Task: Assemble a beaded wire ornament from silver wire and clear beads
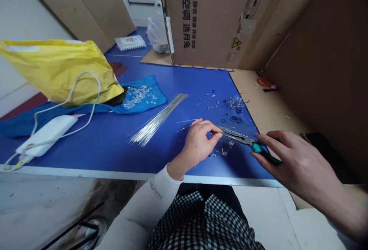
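Observation:
My right hand (296, 158) is wrapped around the green handles of long-nose pliers (240, 138), whose jaws point left toward my other hand. My left hand (201, 139) pinches thumb and forefinger together at the jaw tips, on what looks like a thin wire (185, 121) that shows to the left of the hand; the pinched part is too small to see clearly. Below the pliers lie clear round beads (224, 153) on bits of wire. Farther left rests a bundle of straight silvery wires (162, 120).
Clear beads (138, 96) are spread on a blue cloth (159, 93). Dark rings (236, 120) and a tangle of wire pieces (235, 102) lie beyond the pliers. A yellow bag (63, 70), a white power strip (47, 135) and orange-handled scissors (264, 81) are around. Cardboard (212, 20) stands behind.

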### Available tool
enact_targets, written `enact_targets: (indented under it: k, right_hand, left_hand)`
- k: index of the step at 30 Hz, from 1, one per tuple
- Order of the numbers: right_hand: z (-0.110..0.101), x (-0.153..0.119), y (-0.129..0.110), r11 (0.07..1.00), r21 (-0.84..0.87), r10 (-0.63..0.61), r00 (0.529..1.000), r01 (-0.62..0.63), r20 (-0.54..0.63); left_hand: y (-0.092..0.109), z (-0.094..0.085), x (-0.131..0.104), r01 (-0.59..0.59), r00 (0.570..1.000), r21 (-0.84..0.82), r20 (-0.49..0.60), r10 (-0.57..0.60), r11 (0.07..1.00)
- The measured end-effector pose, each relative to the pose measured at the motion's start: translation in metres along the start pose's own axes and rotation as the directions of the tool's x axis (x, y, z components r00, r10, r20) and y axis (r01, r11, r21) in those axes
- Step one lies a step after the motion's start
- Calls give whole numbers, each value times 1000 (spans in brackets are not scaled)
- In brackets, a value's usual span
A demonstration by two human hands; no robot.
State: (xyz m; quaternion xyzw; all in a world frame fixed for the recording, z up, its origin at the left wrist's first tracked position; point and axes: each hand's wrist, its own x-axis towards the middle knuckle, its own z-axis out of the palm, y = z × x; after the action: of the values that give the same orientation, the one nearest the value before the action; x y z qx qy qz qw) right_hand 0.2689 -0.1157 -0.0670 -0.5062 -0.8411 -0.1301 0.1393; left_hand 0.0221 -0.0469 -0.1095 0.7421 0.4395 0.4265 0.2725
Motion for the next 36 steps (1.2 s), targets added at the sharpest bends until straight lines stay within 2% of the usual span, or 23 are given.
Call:
enact_targets:
  k: [14,36]
  right_hand:
    - [1,2,-3,1000,-16,-8,1000,8,-19]
    - [2,-1,-3,1000,16,-20,1000,20,-1]
  left_hand:
    - [-1,2,-1,30,999,-7,11,-30,1000]
    - [0,-4,3,81,991,-79,114,-72,994]
